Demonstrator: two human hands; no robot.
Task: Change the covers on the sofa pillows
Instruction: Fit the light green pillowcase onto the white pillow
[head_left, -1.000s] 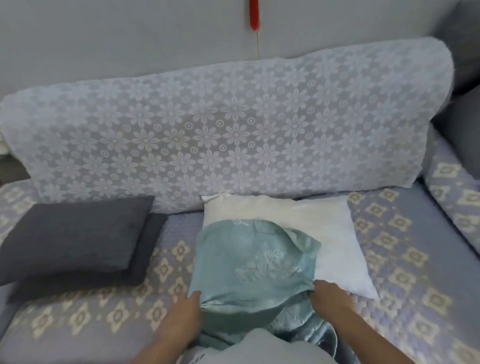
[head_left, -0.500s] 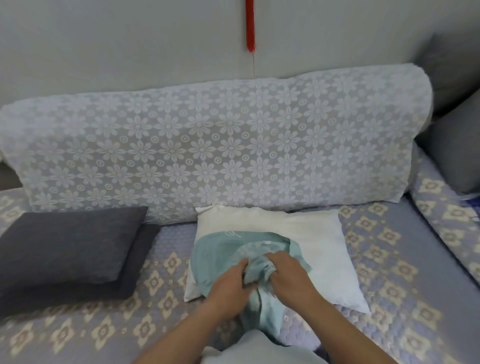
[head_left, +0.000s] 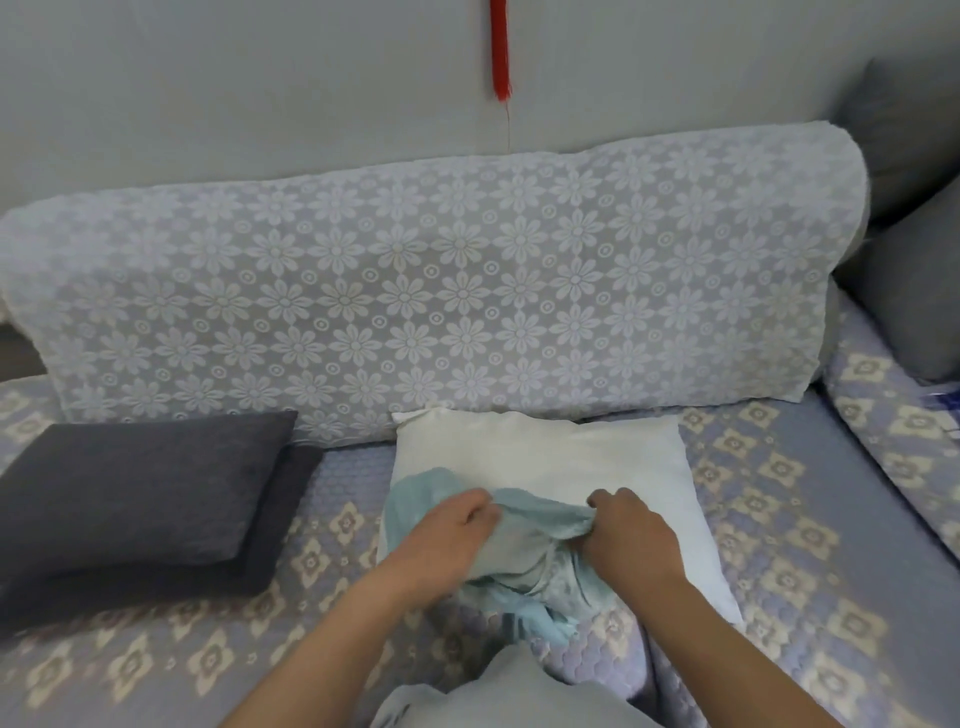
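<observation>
The left hand (head_left: 447, 540) and right hand (head_left: 631, 538) each pinch the bunched edge of the teal cover (head_left: 524, 551); it lies gathered over the near half of the white pillow (head_left: 540, 457). That pillow rests flat on the sofa seat (head_left: 779, 545), with two dark cushions (head_left: 135, 488) stacked to its left.

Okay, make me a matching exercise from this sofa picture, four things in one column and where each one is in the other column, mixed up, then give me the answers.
Things:
1. teal cover
2. white pillow
3. dark grey cushion
4. red tassel

Places:
A. hanging on the wall above the sofa back
B. bunched between the left hand and right hand
C. on the seat at the left, on top of a second dark cushion
D. flat on the seat in the middle, its far edge at the lace-covered backrest

Pairs: 1-B, 2-D, 3-C, 4-A
</observation>
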